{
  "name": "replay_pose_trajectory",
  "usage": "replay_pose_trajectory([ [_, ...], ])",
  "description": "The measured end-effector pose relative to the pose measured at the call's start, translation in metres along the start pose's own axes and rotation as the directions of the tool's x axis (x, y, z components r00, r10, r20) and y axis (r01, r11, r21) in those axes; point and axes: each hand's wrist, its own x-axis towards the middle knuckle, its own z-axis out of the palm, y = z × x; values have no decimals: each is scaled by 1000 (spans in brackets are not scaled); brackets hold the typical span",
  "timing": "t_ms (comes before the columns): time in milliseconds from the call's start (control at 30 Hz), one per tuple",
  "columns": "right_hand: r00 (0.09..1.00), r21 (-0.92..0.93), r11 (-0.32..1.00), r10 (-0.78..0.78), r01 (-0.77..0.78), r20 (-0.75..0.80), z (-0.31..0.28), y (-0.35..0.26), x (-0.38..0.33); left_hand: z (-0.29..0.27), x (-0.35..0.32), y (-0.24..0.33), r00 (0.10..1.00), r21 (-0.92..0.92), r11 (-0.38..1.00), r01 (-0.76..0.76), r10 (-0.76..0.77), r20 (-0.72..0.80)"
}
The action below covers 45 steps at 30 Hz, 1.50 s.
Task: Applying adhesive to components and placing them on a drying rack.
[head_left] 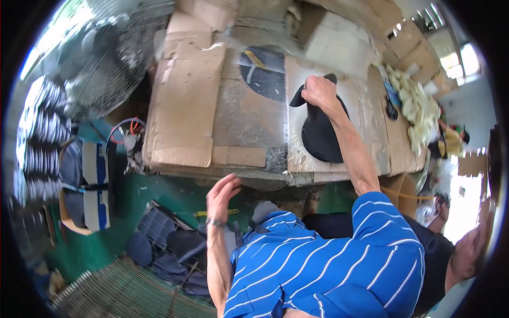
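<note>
My right hand (321, 93) reaches across the cardboard-covered table (185, 106) with its fingers closed on a thin black sheet (298, 98), whose edges stick out on both sides of the fist. Just below it lies a rounded black piece (321, 139) on pale, dusty cardboard; I cannot tell whether the two are joined. Left of that hand, a dark round patch (265, 79) with a yellow strip across it shows on the table. My left hand (224, 196) hovers off the table's near edge, fingers stretched and slightly bent, holding nothing.
A large wire-caged fan (106, 69) stands left of the table, near stacks of thin discs (42, 143) and an open box (95, 185) with dark pieces. Pale yellow material (413, 106) is heaped at the table's right. Dark pieces (169, 244) lie low at left. Another person (461, 254) is at right.
</note>
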Motion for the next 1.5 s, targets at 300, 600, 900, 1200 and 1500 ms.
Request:
replay_pose_trajectory([
  [300,833,288,813,-547,506,81,-82,-261,-171,42,-44,69,954,-718,633,-289,250,-163],
  [600,545,585,697,-705,414,454,64,-446,-312,-152,-184,24,570,-481,489,-728,41,-821],
  [900,629,583,691,-690,426,358,236,-523,-354,-430,-166,-33,200,-13,855,-518,106,-974],
  [1200,503,427,786,-616,448,606,359,-502,-372,-656,-160,-76,187,86,768,-635,261,-947],
  [1500,385,354,887,-450,297,806,451,-488,-400,-836,-183,-263,229,-318,599,-735,-222,-948],
])
